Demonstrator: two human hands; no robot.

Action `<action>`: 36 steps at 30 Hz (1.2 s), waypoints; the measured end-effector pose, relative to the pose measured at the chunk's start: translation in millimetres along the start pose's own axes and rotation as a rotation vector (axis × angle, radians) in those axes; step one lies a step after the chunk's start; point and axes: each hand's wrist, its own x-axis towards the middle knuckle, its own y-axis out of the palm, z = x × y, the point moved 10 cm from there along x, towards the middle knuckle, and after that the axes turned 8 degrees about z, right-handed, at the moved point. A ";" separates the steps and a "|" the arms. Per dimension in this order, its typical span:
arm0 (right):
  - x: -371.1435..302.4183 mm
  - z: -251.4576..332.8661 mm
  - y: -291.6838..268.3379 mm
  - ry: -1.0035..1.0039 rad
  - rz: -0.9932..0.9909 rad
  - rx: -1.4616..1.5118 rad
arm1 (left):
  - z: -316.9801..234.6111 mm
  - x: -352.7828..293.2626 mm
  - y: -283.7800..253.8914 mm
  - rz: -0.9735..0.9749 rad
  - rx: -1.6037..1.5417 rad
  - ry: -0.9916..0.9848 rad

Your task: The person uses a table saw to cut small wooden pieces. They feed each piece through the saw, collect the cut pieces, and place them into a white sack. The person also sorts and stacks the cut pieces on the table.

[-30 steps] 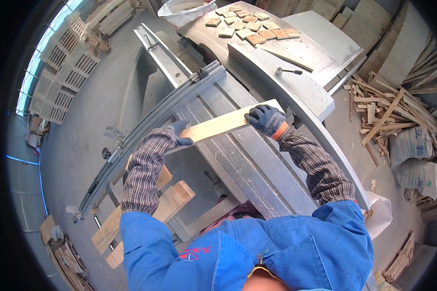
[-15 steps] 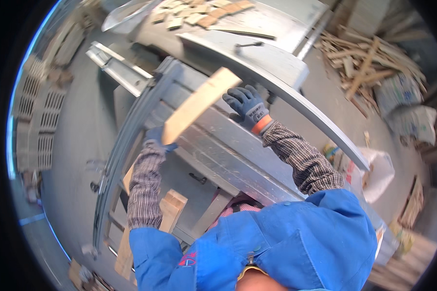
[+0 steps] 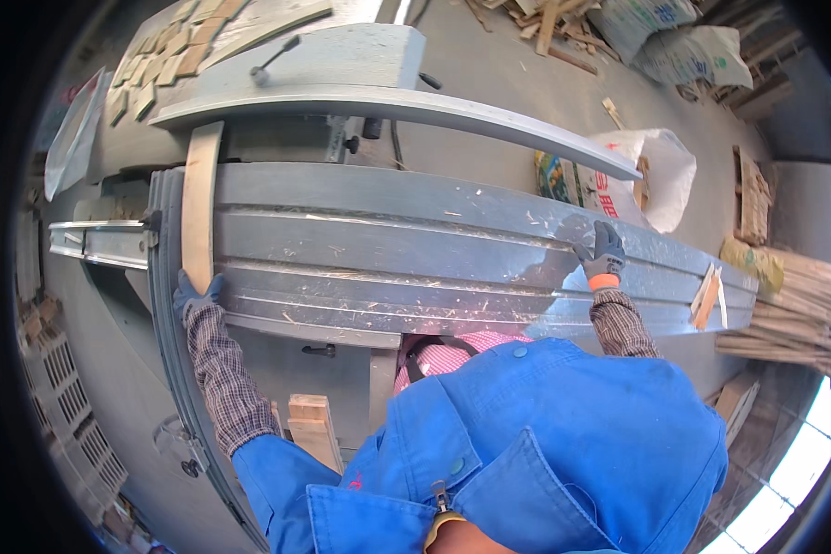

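Note:
A pale wooden board [image 3: 199, 203] lies flat across the left end of the grey metal saw table [image 3: 415, 249], its far end under the curved grey guard arm [image 3: 406, 106]. My left hand [image 3: 194, 294], in a dark glove, grips the board's near end at the table's front edge. My right hand [image 3: 602, 255], gloved with an orange cuff, rests flat on the table far to the right, holding nothing. Sawdust is scattered over the table's grooves.
Several small cut wood blocks [image 3: 162, 65] lie on the machine top beyond the guard. A white sack [image 3: 651, 171] stands behind the table, two thin offcuts [image 3: 708, 295] lie at its right end, stacked slats [image 3: 794, 305] sit further right, wood blocks [image 3: 312, 425] below.
The board, held in the air by both hands, now lies on the table's left end. My right hand has let go and moved far right onto the table.

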 end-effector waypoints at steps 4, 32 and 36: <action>-24.0 -32.8 11.2 0.064 0.126 0.014 | -8.1 2.5 2.3 -0.014 0.026 -0.076; -57.0 -22.7 29.5 0.246 -0.188 0.072 | -19.1 42.0 3.0 -0.043 0.111 -0.068; -60.6 -26.6 32.9 0.267 -0.269 0.035 | -16.1 43.9 7.7 -0.024 0.107 -0.075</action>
